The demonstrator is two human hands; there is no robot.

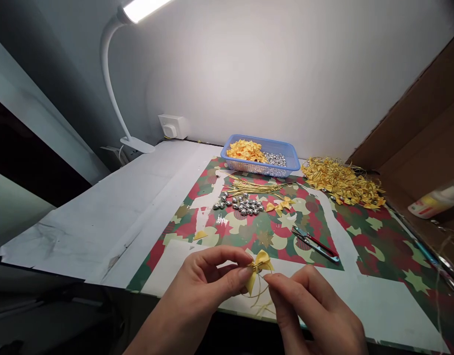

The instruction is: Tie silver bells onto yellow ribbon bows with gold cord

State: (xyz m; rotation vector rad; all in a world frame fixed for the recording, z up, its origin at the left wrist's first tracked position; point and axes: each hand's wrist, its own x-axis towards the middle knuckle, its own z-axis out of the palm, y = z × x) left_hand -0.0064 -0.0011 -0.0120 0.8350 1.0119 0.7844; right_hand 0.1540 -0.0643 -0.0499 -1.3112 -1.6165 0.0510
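My left hand (215,276) pinches a yellow ribbon bow (262,260) between thumb and forefinger, just above the table's front edge. A thin gold cord (257,296) loops below the bow, and my right hand (311,305) has its thumb and fingertip closed on that cord, close beside the bow. Beyond the hands lies a cluster of shiny silver bells or beads (245,204). A few loose yellow bows (281,206) sit to their right. Behind them is a bundle of cut gold cords (254,186). Small thread snips (315,244) rest right of my hands.
A blue plastic basket (291,160) with yellow bows and small silver beads stands against the wall. Right of it is a heap of bows with cords (341,182). A cardboard box (415,118) holds a white bottle (436,201). At left, a lamp (106,69) is clipped on.
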